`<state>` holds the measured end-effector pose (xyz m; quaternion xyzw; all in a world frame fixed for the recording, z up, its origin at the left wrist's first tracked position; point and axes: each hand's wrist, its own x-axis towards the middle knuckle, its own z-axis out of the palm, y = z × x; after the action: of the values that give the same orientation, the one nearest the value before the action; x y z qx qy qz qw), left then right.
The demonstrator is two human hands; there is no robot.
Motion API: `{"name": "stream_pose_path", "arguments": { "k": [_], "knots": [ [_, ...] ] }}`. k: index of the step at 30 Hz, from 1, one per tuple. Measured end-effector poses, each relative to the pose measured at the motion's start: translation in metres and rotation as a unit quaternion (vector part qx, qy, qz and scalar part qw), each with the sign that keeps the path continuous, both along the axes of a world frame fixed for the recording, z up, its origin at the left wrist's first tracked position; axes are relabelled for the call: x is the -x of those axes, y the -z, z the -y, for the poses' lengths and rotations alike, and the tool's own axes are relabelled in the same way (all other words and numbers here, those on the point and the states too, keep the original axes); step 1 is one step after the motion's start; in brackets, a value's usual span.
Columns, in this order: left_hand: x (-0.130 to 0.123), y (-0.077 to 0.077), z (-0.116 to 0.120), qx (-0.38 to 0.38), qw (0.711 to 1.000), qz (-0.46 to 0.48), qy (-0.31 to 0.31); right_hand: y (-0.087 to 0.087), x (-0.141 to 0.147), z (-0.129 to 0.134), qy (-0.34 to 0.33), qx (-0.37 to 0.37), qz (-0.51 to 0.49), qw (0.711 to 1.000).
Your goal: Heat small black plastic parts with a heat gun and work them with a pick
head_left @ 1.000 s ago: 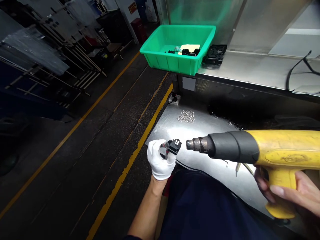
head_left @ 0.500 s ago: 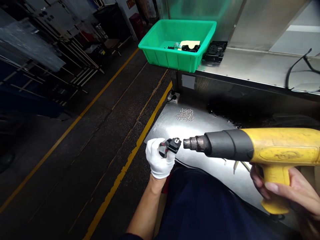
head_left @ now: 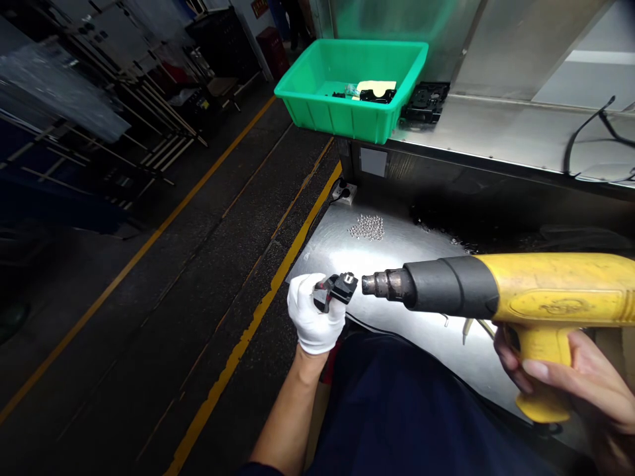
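Note:
My left hand (head_left: 316, 316), in a white glove, is closed around a small black plastic part (head_left: 343, 287) with a light rectangular piece on its top. My bare right hand (head_left: 570, 370) grips the handle of a yellow heat gun (head_left: 560, 291). The gun's stepped metal nozzle (head_left: 384, 284) points left at the black part, with a narrow gap between them. Both are held above the metal table (head_left: 337, 254). Part of the right hand is hidden behind the handle.
Small shiny metal balls (head_left: 368, 227) lie in a cluster on the table. A power socket (head_left: 344, 192) sits at its corner. On the shelf (head_left: 476, 132) are a green bin (head_left: 342, 119), a black moulded part (head_left: 426, 102) and glasses (head_left: 570, 149). Dark floor with yellow lines (head_left: 258, 334) lies left.
Both hands, the black part and the heat gun have shifted very slightly left in view. A person's dark-clothed legs now show at the top, behind the bin.

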<state>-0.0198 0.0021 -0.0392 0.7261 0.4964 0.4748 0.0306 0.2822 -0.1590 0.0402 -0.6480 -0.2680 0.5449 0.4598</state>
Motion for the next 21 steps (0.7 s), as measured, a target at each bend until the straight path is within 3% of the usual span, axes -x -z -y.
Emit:
{"name": "stream_pose_path", "arguments": {
  "k": [9,21],
  "knots": [
    [0.0008,0.0008,-0.0001,0.005,1.0,-0.003,-0.004,-0.0016,-0.0005,0.0,0.004,0.018,-0.004,1.0],
    [-0.0001,0.0005,-0.0007,0.006,1.0,0.006,0.002,0.0017,-0.0011,0.0005,-0.011,-0.011,-0.001,1.0]
  ]
}}
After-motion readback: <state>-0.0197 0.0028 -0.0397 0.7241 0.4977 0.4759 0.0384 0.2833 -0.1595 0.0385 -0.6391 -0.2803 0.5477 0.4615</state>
